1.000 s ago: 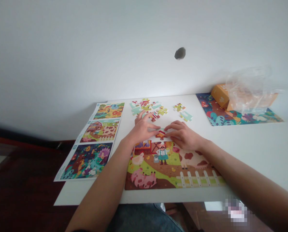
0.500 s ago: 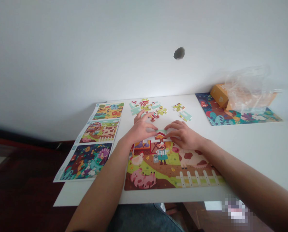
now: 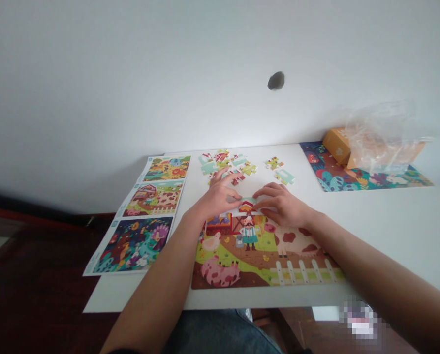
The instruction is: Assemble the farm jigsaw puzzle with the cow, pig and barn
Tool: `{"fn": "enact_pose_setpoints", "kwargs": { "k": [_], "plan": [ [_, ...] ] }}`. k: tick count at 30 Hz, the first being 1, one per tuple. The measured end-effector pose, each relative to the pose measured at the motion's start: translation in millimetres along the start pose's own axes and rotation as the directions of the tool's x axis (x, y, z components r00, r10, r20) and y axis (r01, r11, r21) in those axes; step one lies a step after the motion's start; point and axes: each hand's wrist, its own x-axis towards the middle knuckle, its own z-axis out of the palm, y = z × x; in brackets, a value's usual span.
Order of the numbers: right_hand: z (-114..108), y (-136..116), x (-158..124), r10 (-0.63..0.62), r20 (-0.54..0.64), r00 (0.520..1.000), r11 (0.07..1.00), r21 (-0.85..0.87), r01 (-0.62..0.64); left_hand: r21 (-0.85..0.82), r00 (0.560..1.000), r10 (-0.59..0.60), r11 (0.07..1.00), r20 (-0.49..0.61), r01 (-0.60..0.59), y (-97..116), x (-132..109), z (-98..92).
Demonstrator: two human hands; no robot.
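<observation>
A puzzle piece point(image 3: 247, 205) with a red roof and pale sky lies at the top edge of the partly joined farm puzzle point(image 3: 257, 255). My left hand point(image 3: 220, 194) pinches its left side between thumb and finger, the other fingers raised. From the right, my right hand point(image 3: 279, 204) grips the piece with its fingertips, palm low over the puzzle's upper edge. A farmer, a hen, a pig, a cow and a white fence show in the joined part. Just beyond my left hand are several loose puzzle pieces point(image 3: 222, 157), some hidden by its fingers.
On the left lies a sheet with three pictures point(image 3: 153, 199). Two loose pieces point(image 3: 284, 176) sit behind my right hand. At the back right, an orange box point(image 3: 336, 146) and a clear plastic bag point(image 3: 382, 142) rest on a dark puzzle point(image 3: 334, 182). A wall stands behind the table.
The view has shifted slightly. Both hands stay at the red-roof piece, and my left thumb and finger have drawn closer together at its left side.
</observation>
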Motion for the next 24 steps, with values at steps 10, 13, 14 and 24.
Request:
{"fn": "enact_pose_setpoints", "kwargs": {
  "k": [10, 13, 14, 24],
  "plan": [
    [5.7, 2.3, 1.3, 0.006, -0.036, 0.999, 1.000, -0.003, -0.006, -0.013, 0.999, -0.041, 0.999, 0.035, 0.042, 1.8, -1.0, -3.2],
    [9.1, 3.5, 2.5, 0.015, -0.059, 0.998, 1.000, -0.001, -0.015, -0.016, 1.000, -0.013, 1.000, 0.023, 0.013, 2.4, 0.1, -2.9],
    [10.3, 4.3, 3.3, 0.015, -0.071, 0.997, 1.000, 0.000, -0.015, -0.017, 1.000, -0.001, 1.000, 0.021, 0.002, 2.8, 0.6, -2.8],
    [15.9, 9.3, 8.1, -0.012, -0.107, 0.994, 1.000, -0.010, 0.011, -0.038, 0.998, 0.019, 0.999, 0.059, -0.017, 5.8, 1.5, -3.8]
  ]
}}
